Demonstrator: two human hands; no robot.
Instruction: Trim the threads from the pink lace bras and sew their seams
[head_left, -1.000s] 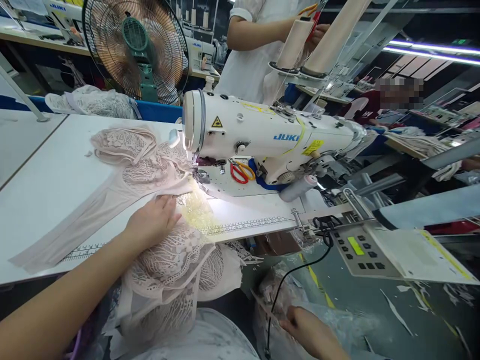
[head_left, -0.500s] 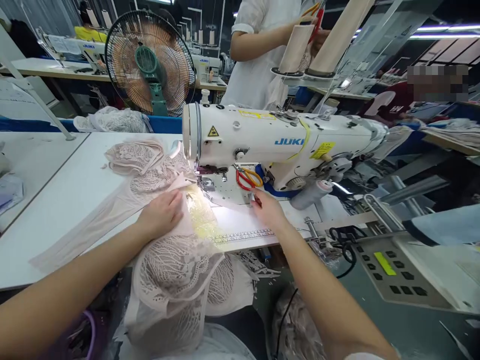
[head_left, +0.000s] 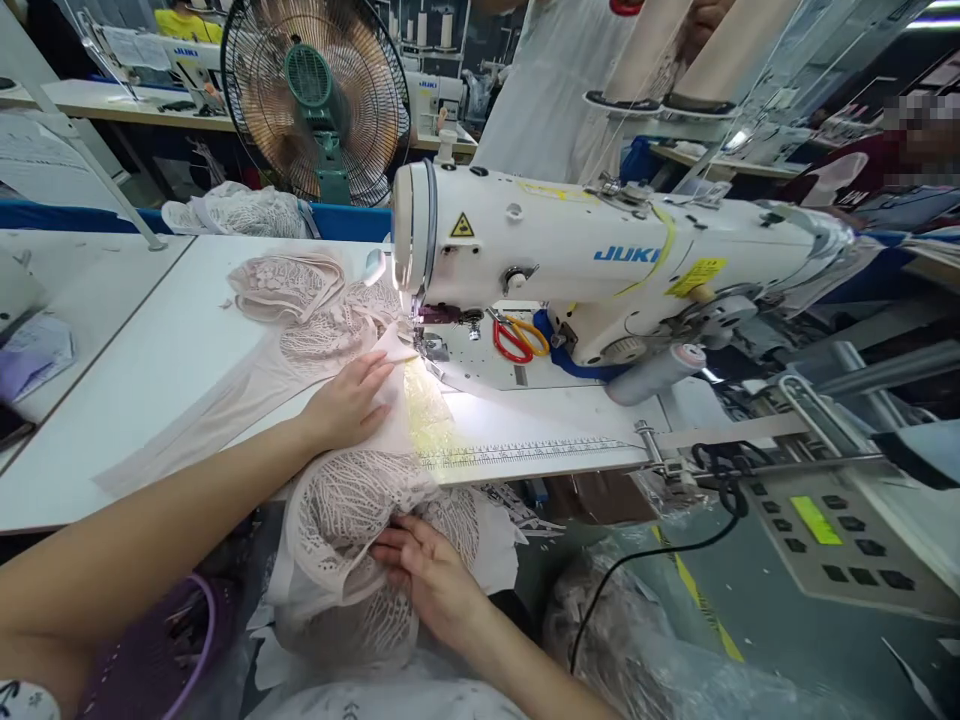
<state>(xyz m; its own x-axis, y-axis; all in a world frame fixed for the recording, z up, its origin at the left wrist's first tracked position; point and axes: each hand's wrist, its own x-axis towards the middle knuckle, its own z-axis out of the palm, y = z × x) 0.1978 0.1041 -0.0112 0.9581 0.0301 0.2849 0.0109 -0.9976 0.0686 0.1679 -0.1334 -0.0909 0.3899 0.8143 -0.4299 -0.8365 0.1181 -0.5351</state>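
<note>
Pale pink lace fabric [head_left: 337, 520] runs from the white sewing table down over its front edge. My left hand [head_left: 349, 405] lies on the fabric just left of the needle area, fingers spread and pressing it flat. Below the table edge my right hand [head_left: 424, 570] has its fingers curled on the lace cup, with the fingertips partly in its folds. A yellowish sheer strip [head_left: 429, 410] lies beside the fabric, under the lit head of the white sewing machine [head_left: 555, 240]. Scissors with red and orange handles [head_left: 517, 338] rest on the machine bed.
A fan [head_left: 315, 100] stands behind the table. A grey thread spool [head_left: 656, 373] is right of the machine. The control panel [head_left: 832, 540] is at the lower right, a purple basket [head_left: 150, 650] at the lower left. A person in white stands behind the machine.
My right hand has left the scissors area and moved down and left onto the hanging lace. My left hand stays on the fabric. The view has shifted, with the machine now lying further right.
</note>
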